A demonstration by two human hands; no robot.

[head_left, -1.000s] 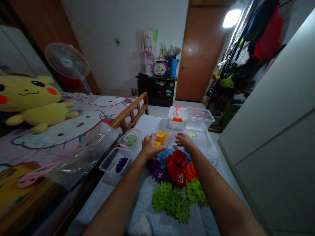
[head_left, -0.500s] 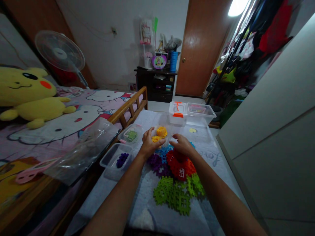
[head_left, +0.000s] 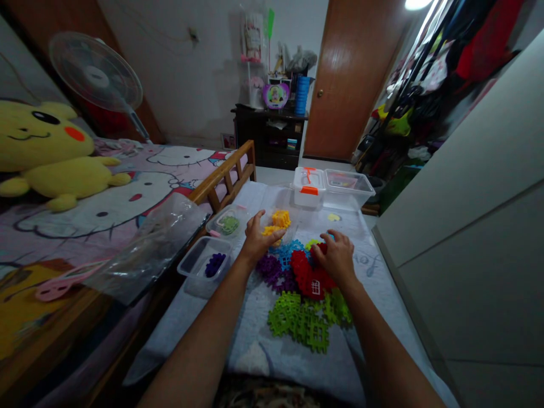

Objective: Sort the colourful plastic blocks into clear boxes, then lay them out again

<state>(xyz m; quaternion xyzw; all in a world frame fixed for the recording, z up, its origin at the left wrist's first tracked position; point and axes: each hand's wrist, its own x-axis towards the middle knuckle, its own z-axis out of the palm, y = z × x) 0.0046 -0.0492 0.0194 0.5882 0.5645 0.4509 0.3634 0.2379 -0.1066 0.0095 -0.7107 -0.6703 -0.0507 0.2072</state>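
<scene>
Yellow pieces (head_left: 281, 219) at frame centre, bracketed by left hand (head_left: 255, 241) with fingers spread, likely to steady them; red pieces (head_left: 301, 272), slightly lower right, under right hand (head_left: 338, 255) with fingers parted, can't tell if pinching.

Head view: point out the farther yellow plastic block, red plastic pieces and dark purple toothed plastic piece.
Farther yellow plastic block (head_left: 281, 219), head view: its middle.
Red plastic pieces (head_left: 307, 276), head view: visible middle of the cluster.
Dark purple toothed plastic piece (head_left: 215, 264), head view: its middle.
</scene>
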